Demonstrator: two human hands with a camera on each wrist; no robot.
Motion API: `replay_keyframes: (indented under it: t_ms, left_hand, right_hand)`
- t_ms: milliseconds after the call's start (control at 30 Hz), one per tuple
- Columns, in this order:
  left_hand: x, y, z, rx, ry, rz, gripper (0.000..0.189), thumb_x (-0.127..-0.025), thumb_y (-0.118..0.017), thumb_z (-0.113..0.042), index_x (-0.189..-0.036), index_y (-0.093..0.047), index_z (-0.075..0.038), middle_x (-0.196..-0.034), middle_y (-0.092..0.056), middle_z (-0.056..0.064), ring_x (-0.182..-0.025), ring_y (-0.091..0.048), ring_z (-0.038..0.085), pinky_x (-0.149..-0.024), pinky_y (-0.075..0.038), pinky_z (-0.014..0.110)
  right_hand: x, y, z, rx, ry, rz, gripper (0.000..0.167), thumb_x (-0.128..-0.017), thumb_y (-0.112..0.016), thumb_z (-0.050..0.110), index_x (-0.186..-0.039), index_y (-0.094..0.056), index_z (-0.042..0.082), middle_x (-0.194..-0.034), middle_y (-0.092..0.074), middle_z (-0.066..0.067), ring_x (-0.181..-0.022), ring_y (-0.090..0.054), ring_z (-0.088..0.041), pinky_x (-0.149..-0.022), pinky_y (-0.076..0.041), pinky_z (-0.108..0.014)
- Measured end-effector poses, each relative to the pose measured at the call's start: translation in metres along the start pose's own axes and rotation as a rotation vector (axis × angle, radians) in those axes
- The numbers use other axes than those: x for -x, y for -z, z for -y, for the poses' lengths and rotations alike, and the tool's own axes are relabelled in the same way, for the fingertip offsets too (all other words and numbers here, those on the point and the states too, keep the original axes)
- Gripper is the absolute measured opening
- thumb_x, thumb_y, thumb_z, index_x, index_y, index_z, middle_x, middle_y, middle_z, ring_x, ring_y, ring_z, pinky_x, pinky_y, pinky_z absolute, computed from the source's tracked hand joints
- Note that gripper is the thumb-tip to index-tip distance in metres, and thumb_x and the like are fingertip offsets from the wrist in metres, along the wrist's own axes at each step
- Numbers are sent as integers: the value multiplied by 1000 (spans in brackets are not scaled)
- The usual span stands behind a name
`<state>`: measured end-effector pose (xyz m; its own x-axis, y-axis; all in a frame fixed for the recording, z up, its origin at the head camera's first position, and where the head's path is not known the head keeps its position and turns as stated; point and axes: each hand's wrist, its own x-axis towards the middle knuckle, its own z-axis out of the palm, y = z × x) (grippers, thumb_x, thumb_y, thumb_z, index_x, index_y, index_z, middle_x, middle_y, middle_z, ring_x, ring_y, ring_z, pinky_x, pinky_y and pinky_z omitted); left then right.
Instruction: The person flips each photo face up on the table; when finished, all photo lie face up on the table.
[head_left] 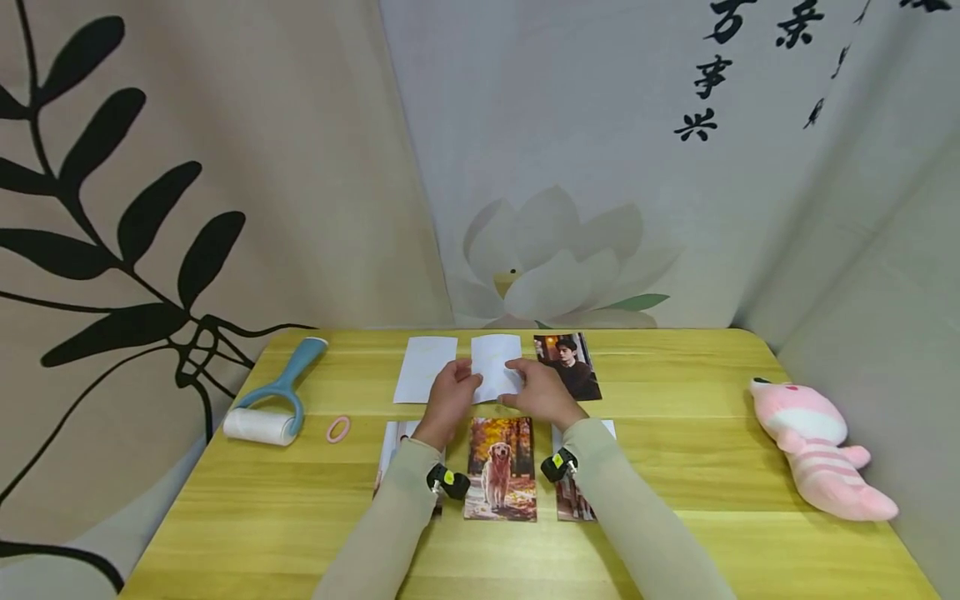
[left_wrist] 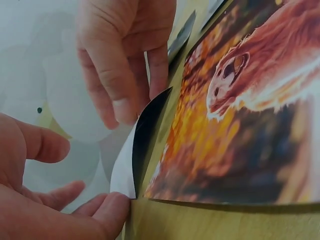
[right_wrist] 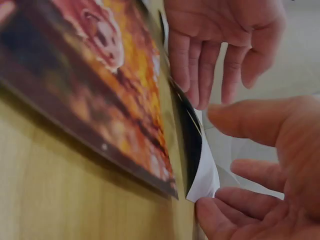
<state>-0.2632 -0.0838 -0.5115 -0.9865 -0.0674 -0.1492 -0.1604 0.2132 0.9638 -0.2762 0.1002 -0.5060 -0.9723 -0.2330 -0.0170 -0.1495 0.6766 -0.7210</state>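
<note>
A white-backed photo card (head_left: 496,367) lies face down in the middle of the back row. Its near edge bows up, showing a dark underside (right_wrist: 192,150). At its left side my left hand (head_left: 452,392) touches the card; in the left wrist view one fingertip meets the corner while another finger stands off it. My right hand (head_left: 543,387) is at the right side, a fingertip at the corner and the digits spread apart. Just nearer to me is a photo of a golden dog (head_left: 498,468) among autumn leaves.
Another white card (head_left: 425,369) lies left in the back row, a photo of a person in dark clothes (head_left: 573,375) right. My forearms partly cover two front-row photos. A blue-handled lint roller (head_left: 281,392) and pink ring (head_left: 338,429) lie left; a pink plush toy (head_left: 817,450) lies right.
</note>
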Motion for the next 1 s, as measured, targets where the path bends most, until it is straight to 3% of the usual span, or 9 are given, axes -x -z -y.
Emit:
replay_keyframes:
  t_ms: [267,567,833,1000]
  left_hand:
    - [1,-1,0,2,-1,-2,48,-104,-63,-20,-148,-55,-1,-148,-58,23,-139,-55,39,-115,-48,54]
    - [1,3,3,-16,-10,-77,52,-99,-70,-14,-147,-56,0,-143,-62,23,-133,-59,39,-109,-53,52]
    - [-3,-4,10,278,98,24,57,-103,-62,-4,-154,-41,10,-145,-54,33,-122,-67,40,-95,-63,37]
    - [-4,-5,10,344,126,58,50,-106,-56,-3,-153,-46,8,-141,-59,32,-119,-70,36,-93,-63,34]
  right_hand:
    - [-2,-6,1,100,61,-12,60,-87,-89,18,-140,-66,3,-147,-63,-18,-135,-60,-37,-112,-51,-51]
    - [-1,-7,1,105,65,-11,60,-88,-88,19,-140,-66,1,-147,-63,-19,-135,-60,-39,-113,-51,-52]
    - [0,-9,1,103,67,-22,59,-88,-88,17,-140,-65,1,-145,-64,-20,-133,-62,-39,-111,-52,-52]
    - [0,-9,1,91,66,-30,60,-86,-88,16,-140,-65,2,-142,-66,-19,-129,-64,-38,-108,-54,-51]
